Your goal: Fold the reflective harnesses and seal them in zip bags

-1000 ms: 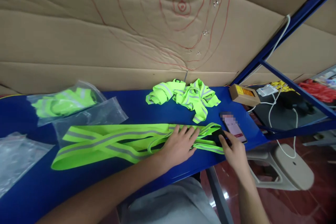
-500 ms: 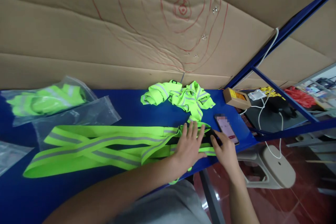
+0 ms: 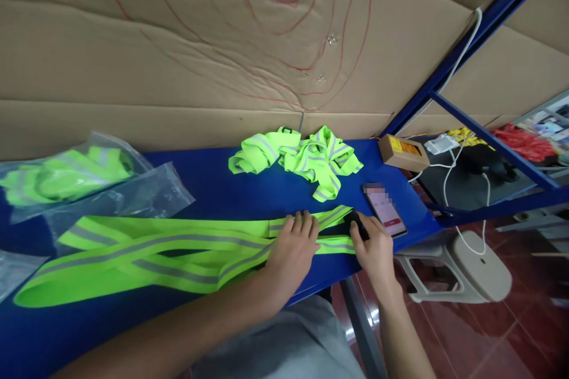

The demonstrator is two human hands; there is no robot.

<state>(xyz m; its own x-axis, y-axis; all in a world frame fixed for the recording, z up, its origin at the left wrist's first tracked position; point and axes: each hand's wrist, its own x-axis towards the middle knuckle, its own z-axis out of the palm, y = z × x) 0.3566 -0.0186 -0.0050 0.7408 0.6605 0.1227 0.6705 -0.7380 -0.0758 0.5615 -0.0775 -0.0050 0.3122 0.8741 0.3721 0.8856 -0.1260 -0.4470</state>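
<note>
A long neon-green reflective strap (image 3: 178,244) with grey stripes lies across the blue table in crossed, overlapping loops. My left hand (image 3: 293,249) is closed over its right part, fingers bent and drawn together, with the thumb on the near side. The palm hides the band beneath. At the strap's right end, my right hand (image 3: 376,247) pinches a black piece (image 3: 354,225) between thumb and fingers; its exact kind is partly covered. Just beyond my hands, a crumpled bundle of the same green strapping (image 3: 317,157) rests on the table.
Clear plastic bags, one holding folded green strapping (image 3: 69,172), lie at the left. A phone (image 3: 384,210) and a small cardboard box (image 3: 403,154) are at the right. A blue frame bar (image 3: 484,145) crosses there, above a beige stool (image 3: 480,266). Cardboard (image 3: 178,71) walls the back.
My left hand has slid left along the strap, its spread fingers drawing in and bending. The strap's right end now lies flatter, apart from the bundle. My right hand stays at the black piece.
</note>
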